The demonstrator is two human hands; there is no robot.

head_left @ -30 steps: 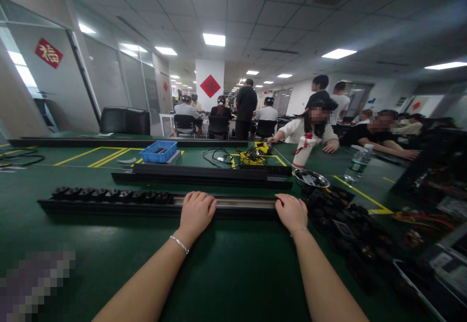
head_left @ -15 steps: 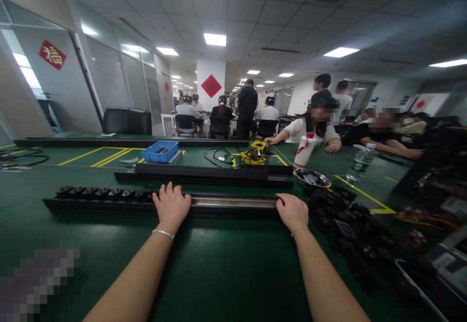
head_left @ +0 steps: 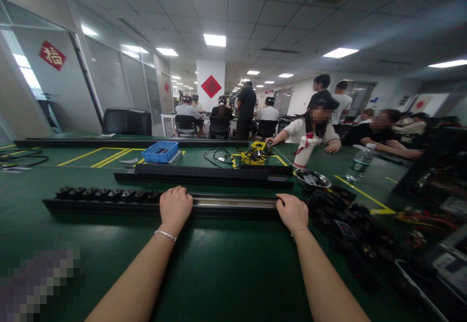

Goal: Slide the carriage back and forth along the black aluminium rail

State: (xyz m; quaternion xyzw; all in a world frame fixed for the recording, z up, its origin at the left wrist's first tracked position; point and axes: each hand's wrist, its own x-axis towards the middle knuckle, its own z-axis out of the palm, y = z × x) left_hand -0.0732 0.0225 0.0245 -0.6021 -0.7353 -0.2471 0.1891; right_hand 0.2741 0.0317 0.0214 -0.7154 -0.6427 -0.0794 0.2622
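A long black rail (head_left: 233, 206) lies crosswise on the green table (head_left: 226, 263), its length running left to right straight ahead; the left hand (head_left: 175, 206) curls over its middle beside a row of black sockets (head_left: 105, 194), the right hand (head_left: 292, 212) clasps its right end, near piled black parts (head_left: 350, 229)

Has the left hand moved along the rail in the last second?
Yes. The left hand has slid left along the rail, up against the row of black modules. The right hand is at the rail's right end.
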